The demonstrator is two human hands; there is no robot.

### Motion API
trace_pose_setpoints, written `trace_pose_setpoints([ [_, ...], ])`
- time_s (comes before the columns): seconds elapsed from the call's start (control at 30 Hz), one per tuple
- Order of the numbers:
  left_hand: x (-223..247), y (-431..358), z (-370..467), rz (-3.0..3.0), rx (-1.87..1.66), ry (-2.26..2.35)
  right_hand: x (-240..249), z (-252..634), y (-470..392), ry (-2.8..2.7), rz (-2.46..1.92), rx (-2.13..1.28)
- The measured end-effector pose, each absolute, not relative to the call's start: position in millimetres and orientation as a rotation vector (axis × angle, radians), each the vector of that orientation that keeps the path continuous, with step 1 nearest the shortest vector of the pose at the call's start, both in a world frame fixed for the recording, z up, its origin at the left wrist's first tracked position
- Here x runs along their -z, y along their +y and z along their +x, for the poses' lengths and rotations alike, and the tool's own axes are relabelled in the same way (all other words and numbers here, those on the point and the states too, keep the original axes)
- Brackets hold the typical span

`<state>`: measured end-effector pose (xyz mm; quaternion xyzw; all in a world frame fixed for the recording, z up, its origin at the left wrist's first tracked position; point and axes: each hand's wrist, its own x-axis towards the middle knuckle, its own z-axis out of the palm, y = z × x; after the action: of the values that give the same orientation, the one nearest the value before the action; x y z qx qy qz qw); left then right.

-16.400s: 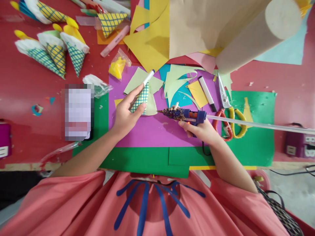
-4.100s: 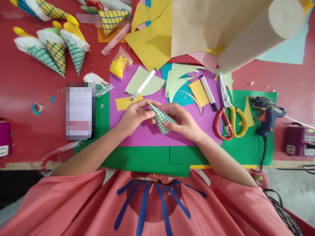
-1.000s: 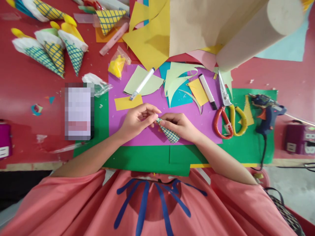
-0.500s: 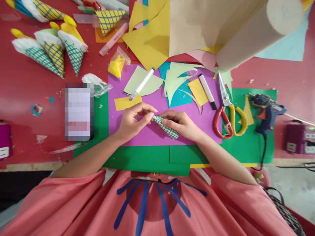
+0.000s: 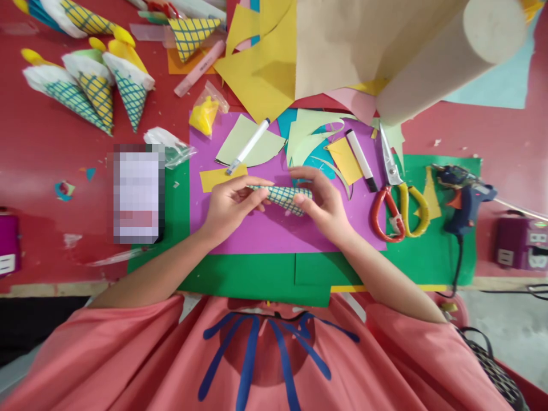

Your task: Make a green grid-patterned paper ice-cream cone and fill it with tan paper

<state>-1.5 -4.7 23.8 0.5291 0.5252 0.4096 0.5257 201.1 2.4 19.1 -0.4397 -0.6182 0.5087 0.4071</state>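
Observation:
A small paper cone, pale with a dark blue-green grid, lies sideways between my hands over the purple sheet. Its narrow end points left, where the fingers and thumb of my left hand pinch it. At the wide end on the right, the thumb of my right hand presses the near side while the curved fingers reach over the far side. A white marker rests on a light green paper piece just beyond my left hand.
On the right lie scissors with red and yellow handles and a glue gun. Finished cones are grouped at the far left, near a blurred phone-like object. A large white roll stands at the back right.
The cone has turned from a downward slant to nearly level. My left hand grips further along its narrow end, and my right fingers have opened wider around the broad end.

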Motion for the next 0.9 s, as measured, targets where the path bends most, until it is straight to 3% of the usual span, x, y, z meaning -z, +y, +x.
trace_pose_setpoints([
  [0.1, -24.4, -3.1, -2.3, 1.233, -1.12, 1.331, -22.0, 203.6, 2.6, -1.415, -1.233, -1.038],
  [0.17, -24.6, -2.9, -2.2, 1.217, -1.185, 1.352, -24.3, 205.0, 2.3, -1.361, -1.287, -1.117],
  [0.33, -21.9, -7.2, -0.2, 1.248, -1.198, 1.349, -25.9, 205.6, 2.4, -1.18, -1.018, -1.974],
  [0.47, -15.6, -12.8, 0.0, 1.403, -1.146, 1.299, -25.5, 206.4, 3.8, -1.097, -0.755, -2.312],
  [0.9, -14.0, -12.6, -1.3, 1.502, -1.082, 1.272, -21.1, 207.3, 4.2, -1.083, -0.716, -2.428],
])
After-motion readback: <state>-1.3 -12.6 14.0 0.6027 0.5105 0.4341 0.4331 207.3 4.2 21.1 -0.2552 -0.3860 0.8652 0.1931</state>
